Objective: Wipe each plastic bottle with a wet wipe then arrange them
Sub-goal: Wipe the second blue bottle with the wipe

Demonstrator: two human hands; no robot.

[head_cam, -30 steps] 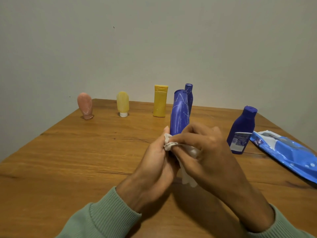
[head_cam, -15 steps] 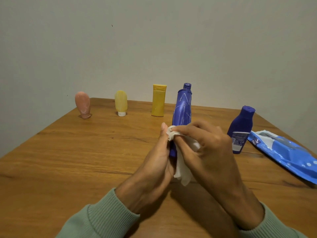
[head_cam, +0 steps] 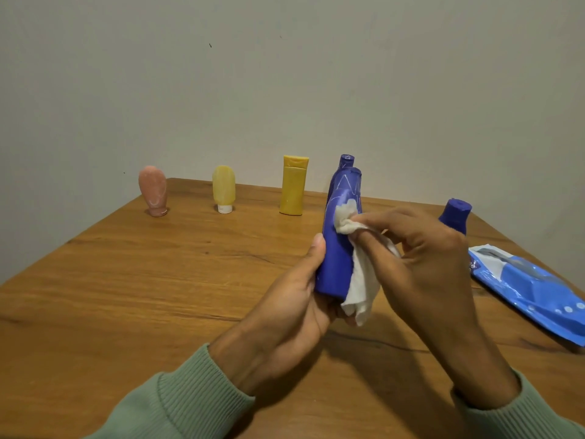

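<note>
The table [head_cam: 158, 280] is warm brown with dark wood grain. Far left to right: a dusty pink bottle [head_cam: 152, 191], a pale yellow bottle [head_cam: 223, 187] with a white cap [head_cam: 225, 209], and a mustard bottle [head_cam: 293, 189]. The near blue bottle [head_cam: 336, 251] bears thin white lines. The wet wipe [head_cam: 361, 288] is white. The wipe pack [head_cam: 531, 291], right, is bright blue and white.

Left hand [head_cam: 285, 315] grips a blue bottle [head_cam: 338, 248] above the table [head_cam: 158, 296]; right hand [head_cam: 424, 264] presses a wipe [head_cam: 361, 280] against it.
</note>
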